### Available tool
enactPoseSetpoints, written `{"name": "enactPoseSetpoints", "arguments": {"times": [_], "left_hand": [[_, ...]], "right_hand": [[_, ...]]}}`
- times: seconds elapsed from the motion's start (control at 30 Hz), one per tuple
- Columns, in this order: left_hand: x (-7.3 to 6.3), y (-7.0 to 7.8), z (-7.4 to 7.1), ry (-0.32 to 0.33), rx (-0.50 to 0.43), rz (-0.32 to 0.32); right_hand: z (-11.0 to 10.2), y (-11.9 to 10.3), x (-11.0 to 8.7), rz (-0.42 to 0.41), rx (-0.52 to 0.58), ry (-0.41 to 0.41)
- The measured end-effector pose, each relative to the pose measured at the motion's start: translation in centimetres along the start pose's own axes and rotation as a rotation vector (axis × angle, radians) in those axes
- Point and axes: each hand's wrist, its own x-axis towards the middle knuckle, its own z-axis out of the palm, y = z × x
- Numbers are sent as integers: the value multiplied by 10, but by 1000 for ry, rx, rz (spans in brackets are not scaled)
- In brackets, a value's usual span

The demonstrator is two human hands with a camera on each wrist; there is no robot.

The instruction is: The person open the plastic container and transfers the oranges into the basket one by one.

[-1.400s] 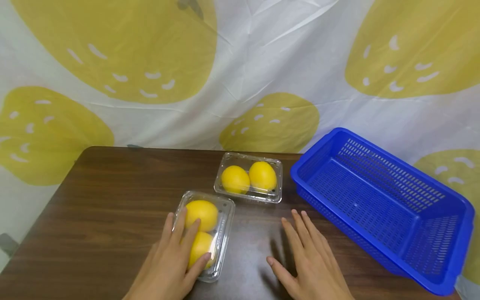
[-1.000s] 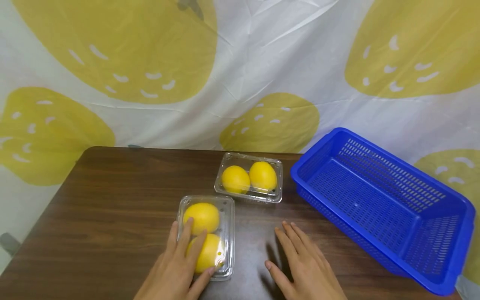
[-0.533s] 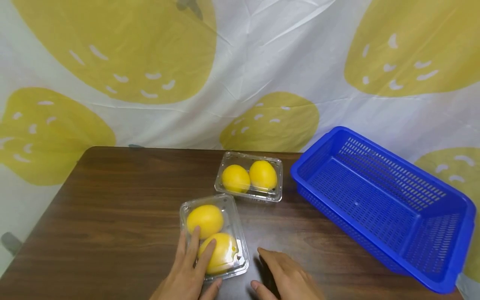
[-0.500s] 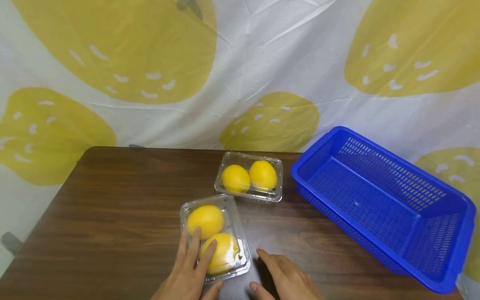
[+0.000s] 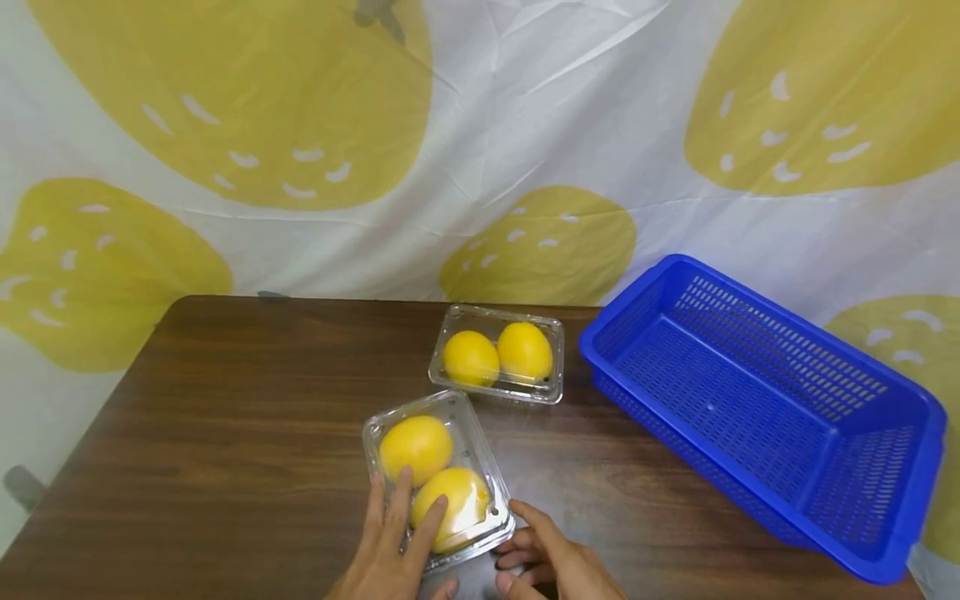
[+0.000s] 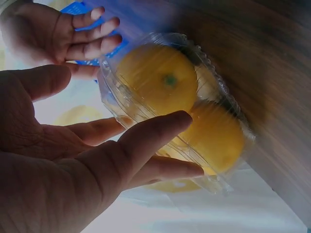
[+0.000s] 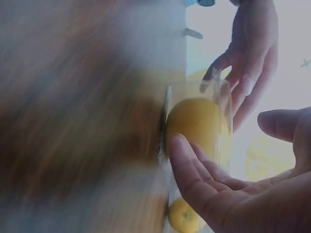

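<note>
A clear plastic clamshell box (image 5: 480,454) with two round yellow fruits (image 5: 417,450) in it sits slanted near the front of the table. My left hand (image 5: 393,546) lies along its left side, fingers extended over the lid. At the near right corner is my right hand (image 5: 558,554), index fingertip right at the box edge and the other fingers loosely bent. In the left wrist view one fruit (image 6: 160,80) shows a green stem spot. The right wrist view has the fingers (image 7: 187,160) overlapping the box's side.
A second clear box (image 5: 555,354) of two yellow fruits stands behind, near the table's back edge. A blue perforated basket (image 5: 712,408) sits at the right. Behind the brown table (image 5: 225,433) hangs a white cloth (image 5: 480,108) with yellow prints.
The front box has turned anticlockwise, its near end swinging right. My left hand has moved right with it, while my right hand has come left and nearer to the box corner.
</note>
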Motion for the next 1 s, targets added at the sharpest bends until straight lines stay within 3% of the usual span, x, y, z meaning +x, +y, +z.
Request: {"name": "enactPoseSetpoints", "arguments": {"times": [0.13,0.27,0.37,0.43,0.6,0.8,1.0], "left_hand": [[5,11,-16,-21,-11,-11],[19,25,-50,-183,-15,-51],[28,30,-68,-265,64,-18],[33,31,-74,-226,147,51],[40,30,-78,-47,295,186],[50,25,-78,31,302,301],[62,27,-82,74,338,384]], "right_hand": [[1,0,-2,72,151,33],[0,0,-3,131,269,83],[-2,3,-3,108,293,104],[-4,4,-3,97,303,108],[-8,7,-2,59,313,116],[-12,13,0,-65,281,139],[-13,14,1,-69,288,201]]}}
